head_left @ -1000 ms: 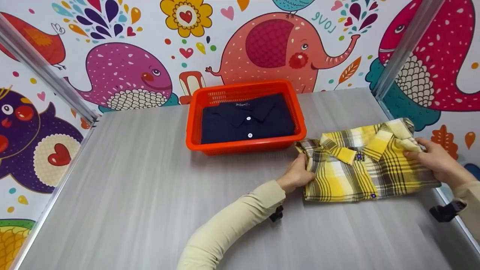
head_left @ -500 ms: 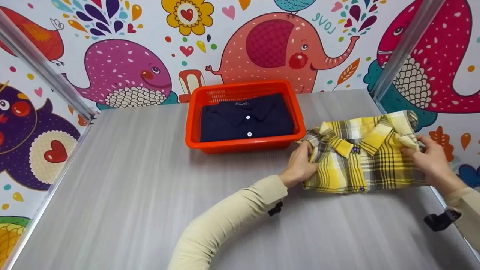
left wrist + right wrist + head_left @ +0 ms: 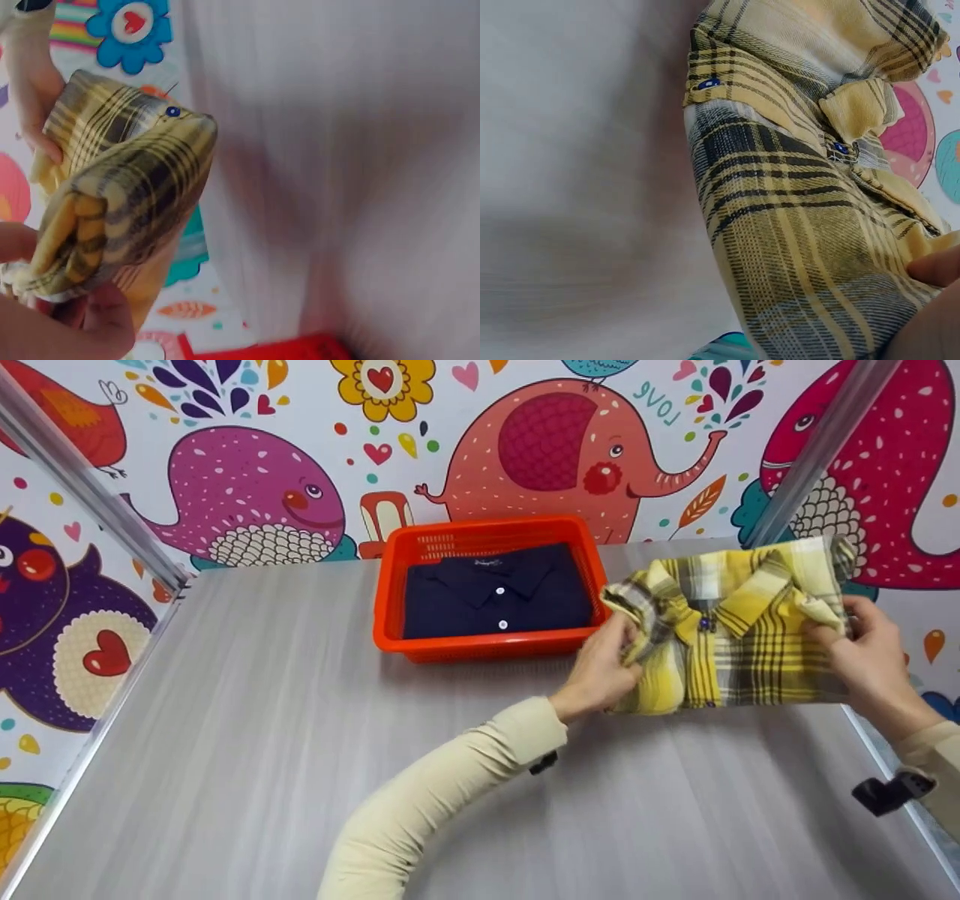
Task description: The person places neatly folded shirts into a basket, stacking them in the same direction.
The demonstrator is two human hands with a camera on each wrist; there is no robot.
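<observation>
A folded yellow plaid shirt (image 3: 765, 645) with blue buttons is held up off the table, right of the basket. At its left edge my left hand (image 3: 602, 669) grips the cloth, thumb in front. My right hand (image 3: 866, 660) pinches the opposite edge. The left wrist view shows the folded layers of the shirt (image 3: 142, 180) bulging between fingers and thumb. In the right wrist view the shirt (image 3: 795, 225) sags in front, and only part of the right hand (image 3: 937, 300) shows. A folded navy polo shirt (image 3: 487, 600) lies in the orange basket (image 3: 487, 646).
The grey table (image 3: 247, 720) runs up to a wall (image 3: 405, 457) printed with cartoon animals. Metal posts (image 3: 817, 457) stand at the corners. The basket sits near the back wall, its right rim close to the plaid shirt's left edge.
Both hands have lifted the plaid shirt up off the table and toward the back wall. Its left end has bunched and curled. The basket and navy polo shirt stay in place.
</observation>
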